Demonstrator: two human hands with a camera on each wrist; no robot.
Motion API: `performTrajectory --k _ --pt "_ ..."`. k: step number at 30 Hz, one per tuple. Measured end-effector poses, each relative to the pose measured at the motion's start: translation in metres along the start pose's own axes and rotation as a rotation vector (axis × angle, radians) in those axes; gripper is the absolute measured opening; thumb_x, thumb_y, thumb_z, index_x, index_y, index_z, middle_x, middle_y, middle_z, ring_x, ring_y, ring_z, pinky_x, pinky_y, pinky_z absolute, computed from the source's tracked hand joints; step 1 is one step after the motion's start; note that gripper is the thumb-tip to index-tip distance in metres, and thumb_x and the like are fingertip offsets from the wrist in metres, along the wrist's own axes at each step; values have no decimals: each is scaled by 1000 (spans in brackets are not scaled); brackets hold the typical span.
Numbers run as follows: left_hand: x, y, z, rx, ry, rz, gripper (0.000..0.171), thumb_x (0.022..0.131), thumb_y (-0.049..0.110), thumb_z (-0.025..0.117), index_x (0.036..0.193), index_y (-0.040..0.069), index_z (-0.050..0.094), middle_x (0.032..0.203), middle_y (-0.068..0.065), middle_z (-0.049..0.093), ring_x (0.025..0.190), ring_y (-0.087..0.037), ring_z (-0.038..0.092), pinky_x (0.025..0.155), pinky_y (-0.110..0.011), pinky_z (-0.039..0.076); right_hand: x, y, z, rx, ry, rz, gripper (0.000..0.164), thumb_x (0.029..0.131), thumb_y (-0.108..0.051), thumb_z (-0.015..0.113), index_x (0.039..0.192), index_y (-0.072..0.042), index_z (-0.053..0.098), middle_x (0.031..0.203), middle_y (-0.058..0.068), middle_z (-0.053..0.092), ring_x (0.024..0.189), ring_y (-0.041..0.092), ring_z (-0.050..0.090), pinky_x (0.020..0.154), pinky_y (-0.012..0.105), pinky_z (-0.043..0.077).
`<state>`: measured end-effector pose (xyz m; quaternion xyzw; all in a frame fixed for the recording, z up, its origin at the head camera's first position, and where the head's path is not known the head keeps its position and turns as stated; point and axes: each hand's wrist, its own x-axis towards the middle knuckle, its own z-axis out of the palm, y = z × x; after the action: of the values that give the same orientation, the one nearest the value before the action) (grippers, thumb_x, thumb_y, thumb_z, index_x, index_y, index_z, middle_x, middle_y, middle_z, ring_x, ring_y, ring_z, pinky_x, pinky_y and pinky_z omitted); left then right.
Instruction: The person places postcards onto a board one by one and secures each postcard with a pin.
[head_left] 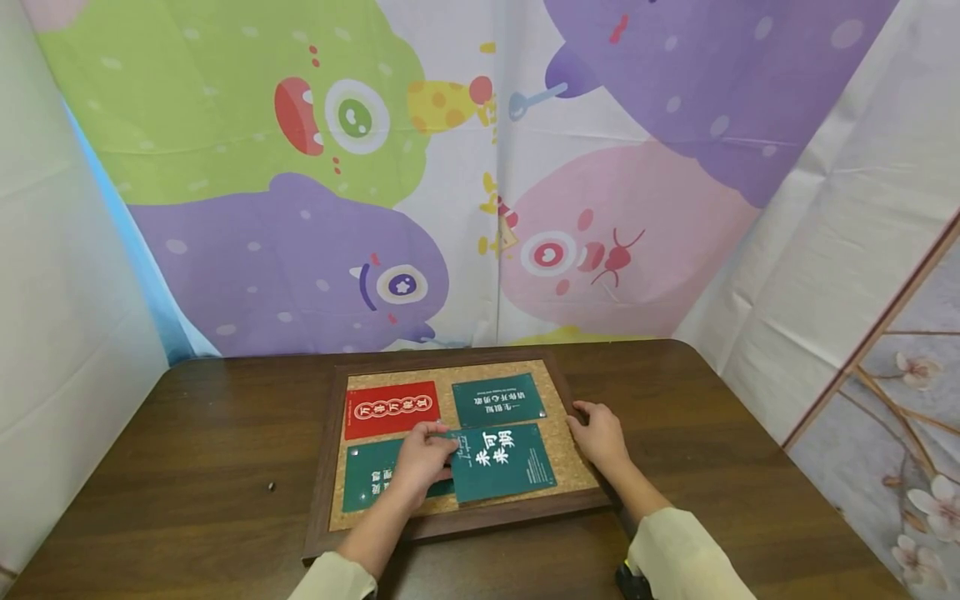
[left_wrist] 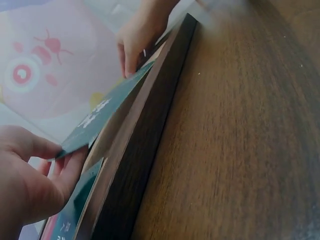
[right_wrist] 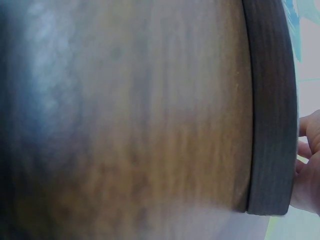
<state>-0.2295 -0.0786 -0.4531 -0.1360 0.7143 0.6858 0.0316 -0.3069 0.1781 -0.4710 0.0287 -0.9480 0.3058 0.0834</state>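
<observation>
My left hand (head_left: pixel 426 458) pinches the left edge of a green card (head_left: pixel 504 468) with white Chinese lettering. In the left wrist view that edge of the card (left_wrist: pixel 95 121) is lifted off the cork, tilting down toward its far end. Beneath lies a wood-framed cork board (head_left: pixel 576 471). My right hand (head_left: pixel 602 435) rests at the board's right side, fingers loosely bent over the frame. In the right wrist view, fingers (right_wrist: pixel 304 149) show beyond the dark frame (right_wrist: pixel 272 110). A second green card (head_left: pixel 367 477) lies partly behind my left hand.
A red card (head_left: pixel 392 409) lies at the board's upper left and another green card (head_left: pixel 500 399) at its upper right. On the brown table (head_left: pixel 202 467) sits a tiny metallic piece (head_left: pixel 272 486) left of the board. A cartoon-printed curtain (head_left: pixel 465 308) hangs behind.
</observation>
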Motion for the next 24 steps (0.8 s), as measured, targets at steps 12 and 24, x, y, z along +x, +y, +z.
performTrajectory --k 12,24 --pt "-2 6 1 270 76 95 24 82 12 58 103 5 51 86 -10 52 63 -16 52 45 -27 50 1 0 2 -8 4 3 36 83 -20 57 114 -1 57 111 20 57 105 34 51 87 47 41" --pt "-1 11 13 255 54 91 26 81 10 60 104 2 51 85 -11 51 56 -16 53 44 -27 50 1 2 2 -3 6 -7 36 83 -20 58 114 -1 57 111 20 57 105 34 52 87 46 42"
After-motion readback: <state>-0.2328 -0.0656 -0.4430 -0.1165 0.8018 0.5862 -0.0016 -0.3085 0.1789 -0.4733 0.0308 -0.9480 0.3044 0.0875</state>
